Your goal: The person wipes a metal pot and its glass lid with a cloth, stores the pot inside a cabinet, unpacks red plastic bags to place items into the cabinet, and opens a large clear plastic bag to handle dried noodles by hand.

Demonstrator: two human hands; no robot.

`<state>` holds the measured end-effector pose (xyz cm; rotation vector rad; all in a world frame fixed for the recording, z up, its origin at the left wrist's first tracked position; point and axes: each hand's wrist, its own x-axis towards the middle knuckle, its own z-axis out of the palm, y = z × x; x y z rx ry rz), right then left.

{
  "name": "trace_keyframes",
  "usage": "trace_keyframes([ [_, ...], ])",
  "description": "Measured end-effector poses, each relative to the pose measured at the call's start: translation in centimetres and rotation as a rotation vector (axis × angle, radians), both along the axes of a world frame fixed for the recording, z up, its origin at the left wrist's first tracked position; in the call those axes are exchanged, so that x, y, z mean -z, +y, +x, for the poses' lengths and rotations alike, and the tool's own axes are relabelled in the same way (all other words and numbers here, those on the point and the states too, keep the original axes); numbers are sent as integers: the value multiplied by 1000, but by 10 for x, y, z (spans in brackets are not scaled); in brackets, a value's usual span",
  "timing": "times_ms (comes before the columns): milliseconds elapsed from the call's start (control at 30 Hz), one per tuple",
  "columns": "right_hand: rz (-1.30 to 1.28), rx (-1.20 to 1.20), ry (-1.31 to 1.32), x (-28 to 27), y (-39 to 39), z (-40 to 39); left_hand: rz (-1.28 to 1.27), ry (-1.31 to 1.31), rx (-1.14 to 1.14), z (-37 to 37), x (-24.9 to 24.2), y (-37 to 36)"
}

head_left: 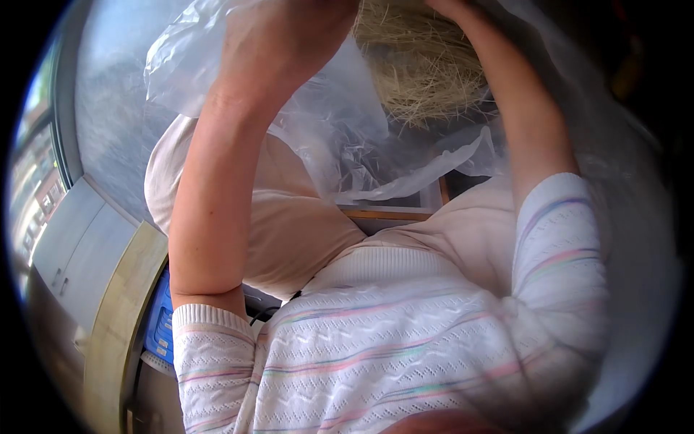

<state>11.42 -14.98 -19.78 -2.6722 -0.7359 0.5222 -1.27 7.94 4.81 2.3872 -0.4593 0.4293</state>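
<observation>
Both arms reach up toward the top edge of the head view. My left hand (296,29) shows only its back and wrist, beside clear plastic sheeting, and its fingers are cut off by the frame. Of my right hand (448,6) just a sliver near the wrist is visible, at the top right of the straw. Between the arms lies a loose bundle of dry, straw-like stalks (426,69) with ragged ends pointing toward me. Crumpled clear plastic (325,130) spreads around it and over my lap. Whether either hand grips anything is out of sight.
Below the plastic, a wooden-edged frame (387,214) sits between my legs. At left are a light cabinet (79,235), a pale wooden board edge (119,311) and a blue object (160,318). A window (43,166) is behind them.
</observation>
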Motion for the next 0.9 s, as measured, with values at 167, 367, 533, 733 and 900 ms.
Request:
trace_keyframes([
  [167,-68,-95,120,-15,21,-62,-149,168,-47,-3,-6,-1],
  [367,-184,-124,312,5,28,-186,-54,163,-70,-6,1,5],
  [533,-157,-7,408,16,27,-171,-48,315,-133,-1,-28,-4],
  [733,41,-36,265,8,-12,-97,-197,214,-56,3,-15,4],
  [900,146,-60,240,9,-27,-50,-342,230,-84,3,-9,0],
])
